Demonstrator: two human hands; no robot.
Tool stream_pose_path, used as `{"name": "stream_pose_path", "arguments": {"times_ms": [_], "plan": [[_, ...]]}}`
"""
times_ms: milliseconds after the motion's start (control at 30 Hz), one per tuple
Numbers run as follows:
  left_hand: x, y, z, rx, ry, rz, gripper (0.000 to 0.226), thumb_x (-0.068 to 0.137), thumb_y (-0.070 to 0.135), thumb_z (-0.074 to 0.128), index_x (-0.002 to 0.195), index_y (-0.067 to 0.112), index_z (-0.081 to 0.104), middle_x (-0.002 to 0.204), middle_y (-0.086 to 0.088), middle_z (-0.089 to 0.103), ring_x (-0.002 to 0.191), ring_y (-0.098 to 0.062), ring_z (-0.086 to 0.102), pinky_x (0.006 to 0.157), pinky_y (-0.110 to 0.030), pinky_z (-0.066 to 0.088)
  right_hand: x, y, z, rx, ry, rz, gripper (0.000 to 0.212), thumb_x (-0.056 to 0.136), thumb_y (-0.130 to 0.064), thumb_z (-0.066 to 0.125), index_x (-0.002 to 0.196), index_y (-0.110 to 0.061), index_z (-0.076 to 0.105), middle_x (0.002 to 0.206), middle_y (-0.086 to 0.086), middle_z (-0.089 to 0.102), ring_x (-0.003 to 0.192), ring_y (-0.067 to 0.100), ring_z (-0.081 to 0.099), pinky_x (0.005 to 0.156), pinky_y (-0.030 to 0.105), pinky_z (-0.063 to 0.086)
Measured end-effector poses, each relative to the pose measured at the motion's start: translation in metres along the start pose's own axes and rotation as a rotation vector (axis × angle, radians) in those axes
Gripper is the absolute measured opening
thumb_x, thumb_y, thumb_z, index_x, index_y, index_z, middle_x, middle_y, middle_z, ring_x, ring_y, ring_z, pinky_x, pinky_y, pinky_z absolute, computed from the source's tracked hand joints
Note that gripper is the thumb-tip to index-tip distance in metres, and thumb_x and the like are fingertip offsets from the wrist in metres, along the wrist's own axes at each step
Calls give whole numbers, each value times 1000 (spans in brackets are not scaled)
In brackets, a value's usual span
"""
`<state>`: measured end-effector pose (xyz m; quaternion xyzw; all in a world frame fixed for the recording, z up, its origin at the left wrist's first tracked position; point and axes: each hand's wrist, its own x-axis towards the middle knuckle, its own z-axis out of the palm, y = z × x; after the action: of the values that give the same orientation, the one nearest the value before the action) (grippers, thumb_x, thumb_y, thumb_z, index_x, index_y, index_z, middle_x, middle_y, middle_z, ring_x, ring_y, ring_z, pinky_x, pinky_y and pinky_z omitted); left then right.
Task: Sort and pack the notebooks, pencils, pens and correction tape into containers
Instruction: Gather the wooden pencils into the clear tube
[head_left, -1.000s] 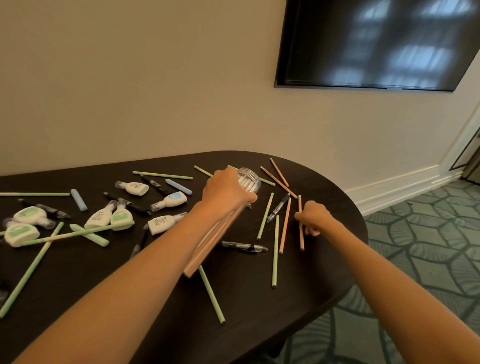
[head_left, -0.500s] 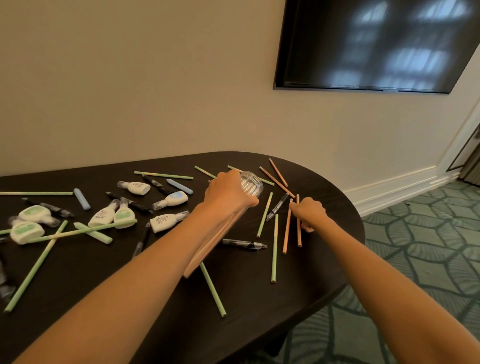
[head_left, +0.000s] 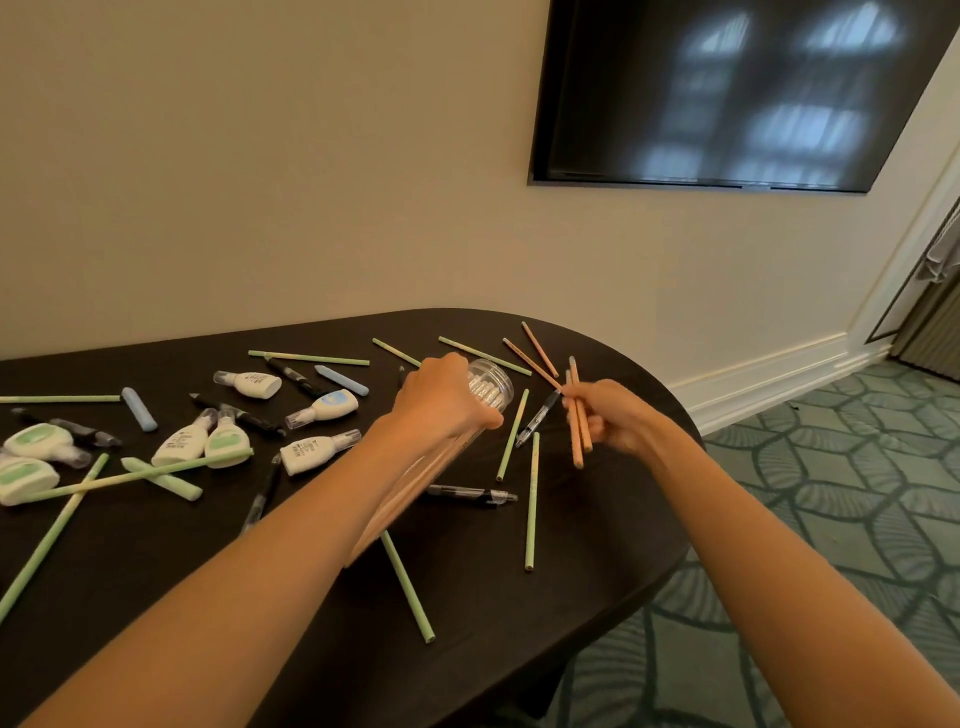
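My left hand (head_left: 447, 397) grips a clear plastic jar (head_left: 491, 387) tipped on its side above the dark table (head_left: 311, 649); several orange pencils stick out of it under my forearm (head_left: 410, 493). My right hand (head_left: 610, 415) holds two or three orange pencils (head_left: 576, 415) just right of the jar's mouth, lifted off the table. Green pencils (head_left: 531, 499), black pens (head_left: 470, 493) and white correction tapes (head_left: 322, 408) lie scattered over the table.
More correction tapes (head_left: 39, 441), blue caps (head_left: 139, 409) and long green pencils (head_left: 52, 535) crowd the table's left side. Two orange pencils (head_left: 537, 345) lie at the far right rim. The rounded table edge drops to patterned carpet (head_left: 831, 493) on the right. A dark screen (head_left: 727, 93) hangs on the wall.
My right hand has picked the orange pencils up off the table and raised them beside the jar. My left hand has kept the jar in place.
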<state>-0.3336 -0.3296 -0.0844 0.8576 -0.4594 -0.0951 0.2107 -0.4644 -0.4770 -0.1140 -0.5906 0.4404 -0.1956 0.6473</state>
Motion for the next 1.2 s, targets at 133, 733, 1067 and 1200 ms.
{"name": "stream_pose_path", "arguments": {"times_ms": [133,733,1067,1200], "plan": [[-3,-8,-10,11,-52,31,58,70,39,76,118,15,54,114,-5,59,103,-23,55,81,-32,46,-1,-17,19,405,152,-167,19,98,-14,45,82,-6,51,71,5,49,56,9,48,47,17,48],[6,-36,-21,-26,-50,-12,61,71,37,76,124,15,54,115,-5,61,102,-20,57,84,-32,46,-2,-36,88,377,-66,-203,5,93,-7,52,94,-3,55,75,8,59,54,8,61,61,22,55],[22,-37,-25,-99,-2,-35,55,72,38,75,116,11,59,112,-6,60,92,-18,52,79,-32,44,10,-41,101,409,-83,-336,30,94,-16,47,123,-8,48,104,7,62,96,17,60,81,31,48],[38,-38,-23,-98,15,-102,59,70,40,75,118,13,55,111,-7,60,94,-19,53,75,-30,41,15,-37,104,113,-257,-320,35,100,-21,34,120,-5,58,117,15,65,107,23,61,101,39,43]]}}
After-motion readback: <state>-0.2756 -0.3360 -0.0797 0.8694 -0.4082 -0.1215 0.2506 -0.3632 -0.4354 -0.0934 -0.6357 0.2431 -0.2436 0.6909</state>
